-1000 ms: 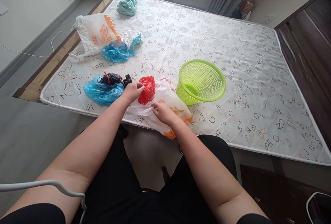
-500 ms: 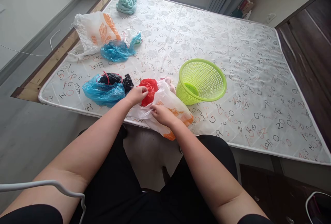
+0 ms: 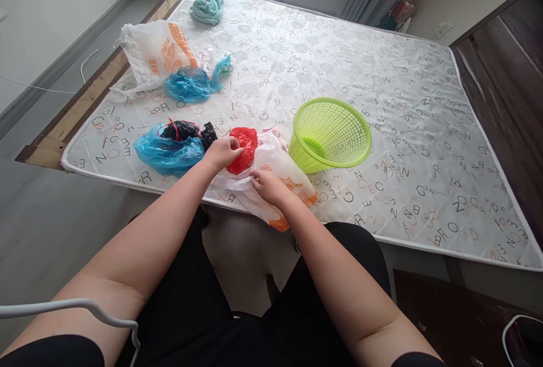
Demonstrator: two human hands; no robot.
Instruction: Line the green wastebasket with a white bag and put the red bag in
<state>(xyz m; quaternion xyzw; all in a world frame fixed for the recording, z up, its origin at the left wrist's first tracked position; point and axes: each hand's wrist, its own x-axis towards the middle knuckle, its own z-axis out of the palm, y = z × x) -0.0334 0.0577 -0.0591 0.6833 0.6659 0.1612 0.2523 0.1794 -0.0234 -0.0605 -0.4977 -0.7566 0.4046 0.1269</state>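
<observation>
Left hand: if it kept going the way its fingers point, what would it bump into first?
The left hand points rightward at the red bag, which its fingertips already touch. Past that lies the white-and-orange bag, then probably the green basket; depth is unclear.

The mattress cover is printed all over with scattered single capital letters in black and orange; among those that can be made out are Z, O, N, E, C, R, B, L and G, set at many angles, with no whole word formed. Orange print is borne by the white plastic bag at the far left, but it cannot be read.
</observation>
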